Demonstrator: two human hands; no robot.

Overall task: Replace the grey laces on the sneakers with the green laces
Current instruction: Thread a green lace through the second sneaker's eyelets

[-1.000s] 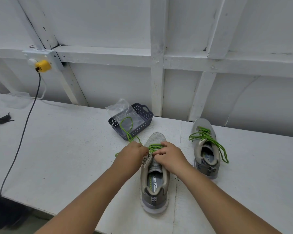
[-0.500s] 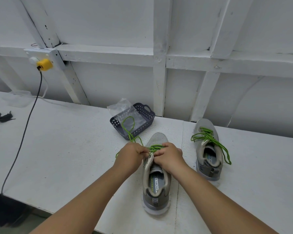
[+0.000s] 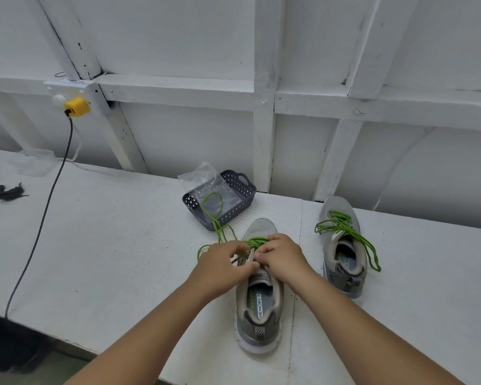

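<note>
Both hands pinch at the lacing of the near sneaker (image 3: 258,307): left hand (image 3: 222,264) and right hand (image 3: 282,257) curl round its green lace (image 3: 257,241).

Their fingers hide the eyelets and the lace tip. Since a second ago the left fingers have spread slightly. The second sneaker (image 3: 342,262), laced green, stands right on the white bench (image 3: 109,232); a basket (image 3: 233,190) sits by the white wall.

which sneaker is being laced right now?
The left sneaker: both hands, left hand and right hand, work its green lace. The right sneaker sits untouched.
</note>
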